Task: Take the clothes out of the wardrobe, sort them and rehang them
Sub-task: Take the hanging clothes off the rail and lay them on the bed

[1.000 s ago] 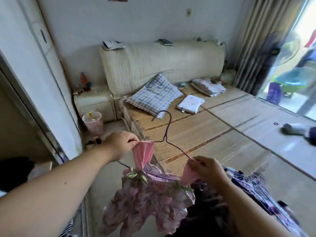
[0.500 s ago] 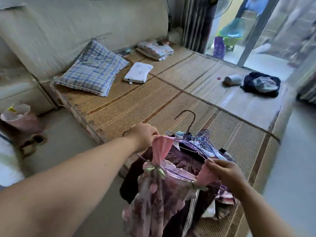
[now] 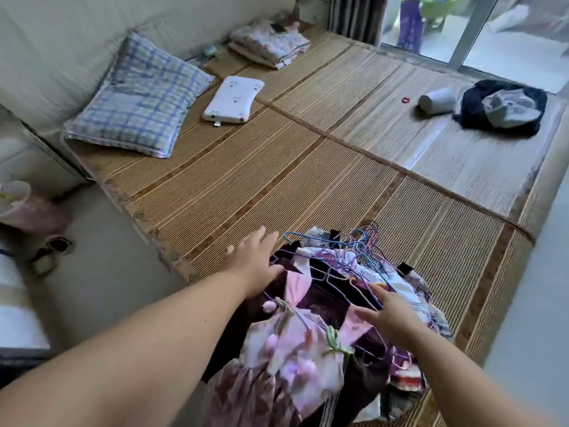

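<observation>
A pink floral dress on a wire hanger lies on top of a pile of clothes at the near edge of the bed. Several wire hangers stick out of the pile's far side. My left hand hovers flat over the dress's left shoulder strap, fingers straight and spread. My right hand is stretched over the right strap and the hanger wires, fingers straight, holding nothing.
The bed is covered by a bamboo mat. On it lie a checked pillow, a small white pillow, folded bedding, a dark garment and a white cup. A pink bin stands on the floor at left.
Both hands have let go of the dress's straps. The dress has dropped from the air onto the pile, and my view has swung right and down over the bed.
</observation>
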Available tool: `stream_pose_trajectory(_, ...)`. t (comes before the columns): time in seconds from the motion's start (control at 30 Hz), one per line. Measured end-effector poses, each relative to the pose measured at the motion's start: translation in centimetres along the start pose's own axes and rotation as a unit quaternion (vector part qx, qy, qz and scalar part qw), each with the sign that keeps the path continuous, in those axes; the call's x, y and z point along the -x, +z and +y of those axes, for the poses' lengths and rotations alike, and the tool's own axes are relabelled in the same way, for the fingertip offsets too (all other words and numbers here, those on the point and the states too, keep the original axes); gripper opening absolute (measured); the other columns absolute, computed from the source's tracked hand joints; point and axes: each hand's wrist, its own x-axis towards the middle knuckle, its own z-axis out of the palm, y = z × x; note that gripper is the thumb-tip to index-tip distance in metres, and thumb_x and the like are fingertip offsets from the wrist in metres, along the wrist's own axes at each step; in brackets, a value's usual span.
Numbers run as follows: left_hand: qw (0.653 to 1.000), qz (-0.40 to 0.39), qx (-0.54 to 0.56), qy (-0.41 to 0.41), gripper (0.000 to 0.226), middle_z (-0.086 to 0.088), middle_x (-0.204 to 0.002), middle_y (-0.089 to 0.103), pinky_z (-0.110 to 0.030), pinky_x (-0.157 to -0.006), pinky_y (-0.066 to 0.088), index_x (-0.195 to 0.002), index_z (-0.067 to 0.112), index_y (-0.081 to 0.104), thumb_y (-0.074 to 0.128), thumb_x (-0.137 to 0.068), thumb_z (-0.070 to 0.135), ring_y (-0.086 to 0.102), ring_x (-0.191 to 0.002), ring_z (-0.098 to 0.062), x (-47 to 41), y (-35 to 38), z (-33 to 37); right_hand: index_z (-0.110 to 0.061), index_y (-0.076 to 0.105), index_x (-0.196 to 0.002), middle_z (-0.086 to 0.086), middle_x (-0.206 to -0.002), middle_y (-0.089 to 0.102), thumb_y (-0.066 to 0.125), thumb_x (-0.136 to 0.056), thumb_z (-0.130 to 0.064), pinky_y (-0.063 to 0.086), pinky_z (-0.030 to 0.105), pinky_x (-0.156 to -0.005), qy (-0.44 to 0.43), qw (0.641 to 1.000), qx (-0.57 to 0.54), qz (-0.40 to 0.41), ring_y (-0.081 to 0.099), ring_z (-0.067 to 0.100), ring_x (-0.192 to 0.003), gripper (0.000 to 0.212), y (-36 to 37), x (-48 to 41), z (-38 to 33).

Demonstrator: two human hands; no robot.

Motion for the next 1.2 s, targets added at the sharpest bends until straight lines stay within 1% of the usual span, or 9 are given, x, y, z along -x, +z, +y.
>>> stream_pose_trajectory(0.07,1.000,-0.017,-0.004,-0.021,0.075,0.001,-0.160,0.005,-0.054,-0.113,0.014,-0.149,0.031,0.015,0.055,-0.087,0.047,0.012,-0.145,-0.020,1.3,0.0,-1.4,-0.026,0.036,-0.144,0.013,-0.137,0.047,0.064,-0.084,-0.044,0.040,0.028,-0.094,-0.028,0.998,0.053,-0.013,0.052,0.025,-0.118,0.068,0.4,-0.8,-1.9)
stream_pose_trajectory(0.13,0.999,-0.025,-0.010,-0.039,0.075,0.003,-0.160,0.001,-0.054,-0.113,0.013,-0.149,0.032,0.014,0.054,-0.087,0.046,0.010,-0.146,-0.018,3.0,-0.5,-3.2,-0.022,0.036,-0.144,0.010,-0.142,0.044,0.062,-0.087,-0.043,0.038,0.028,-0.099,-0.073,0.993,0.093,-0.025,0.048,0.024,-0.124,0.066,0.9,-1.3,-5.1)
stream_pose_trajectory(0.3,0.995,0.020,0.014,-0.099,0.071,0.003,-0.160,0.003,-0.051,-0.113,0.014,-0.148,0.033,0.017,0.052,-0.088,0.045,0.017,-0.144,-0.022,8.8,-4.2,-8.8,-0.023,0.043,-0.140,0.005,-0.140,0.043,0.061,-0.087,-0.041,0.037,0.025,-0.099,-0.257,0.956,0.142,-0.017,0.047,0.020,-0.124,0.058,2.4,-0.4,-17.6)
stream_pose_trajectory(0.4,0.986,0.067,0.035,-0.146,0.068,0.004,-0.160,0.005,-0.048,-0.115,0.017,-0.148,0.034,0.021,0.052,-0.088,0.046,0.022,-0.143,-0.022,13.6,-7.0,-12.7,-0.027,0.043,-0.139,0.004,-0.139,0.044,0.060,-0.087,-0.042,0.040,0.032,-0.102,-0.365,0.917,0.162,-0.016,0.046,0.021,-0.125,0.057,4.5,2.4,-25.9)
stream_pose_trajectory(0.57,0.964,0.137,0.058,-0.218,0.066,0.005,-0.160,0.008,-0.039,-0.111,0.028,-0.146,0.036,0.026,0.054,-0.087,0.046,0.027,-0.141,-0.021,23.6,-9.3,-18.8,-0.034,0.037,-0.140,0.001,-0.139,0.043,0.058,-0.086,-0.042,0.046,0.035,-0.095,-0.441,0.876,0.194,-0.018,0.050,0.022,-0.119,0.058,10.2,8.2,-34.3)
stream_pose_trajectory(0.73,0.939,0.183,0.059,-0.286,0.070,0.004,-0.159,0.007,-0.039,-0.113,0.026,-0.148,0.033,0.022,0.055,-0.087,0.044,0.023,-0.143,-0.019,33.5,-10.4,-23.8,-0.035,0.038,-0.139,0.000,-0.144,0.039,0.059,-0.085,-0.045,0.041,0.038,-0.103,-0.561,0.798,0.217,-0.046,0.044,0.021,-0.127,0.059,16.6,15.6,-42.1)
stream_pose_trajectory(0.97,0.873,0.326,-0.006,-0.362,0.067,0.006,-0.159,0.006,-0.042,-0.111,0.023,-0.144,0.036,0.024,0.054,-0.085,0.044,0.026,-0.140,-0.020,46.9,-16.7,-28.4,-0.037,0.045,-0.135,-0.004,-0.146,0.037,0.061,-0.084,-0.042,0.039,0.035,-0.105,-0.696,0.696,0.170,-0.044,0.043,0.018,-0.129,0.054,21.7,28.9,-54.8)
stream_pose_trajectory(1.1,0.801,0.446,-0.057,-0.396,0.065,0.009,-0.158,0.009,-0.040,-0.112,0.021,-0.142,0.039,0.027,0.056,-0.084,0.045,0.019,-0.142,-0.015,53.7,-22.9,-29.1,-0.036,0.046,-0.134,-0.003,-0.143,0.041,0.062,-0.083,-0.041,0.042,0.037,-0.102,-0.761,0.637,0.114,-0.035,0.049,0.018,-0.124,0.054,21.8,37.0,-61.5)
stream_pose_trajectory(1.2,0.748,0.500,-0.120,-0.420,0.066,0.004,-0.158,0.014,-0.041,-0.113,0.023,-0.142,0.037,0.031,0.057,-0.082,0.047,0.020,-0.142,-0.018,57.8,-27.0,-29.4,-0.033,0.047,-0.134,0.000,-0.138,0.045,0.061,-0.083,-0.041,0.043,0.038,-0.101,-0.809,0.582,0.080,-0.028,0.050,0.021,-0.122,0.054,21.4,42.6,-65.6)
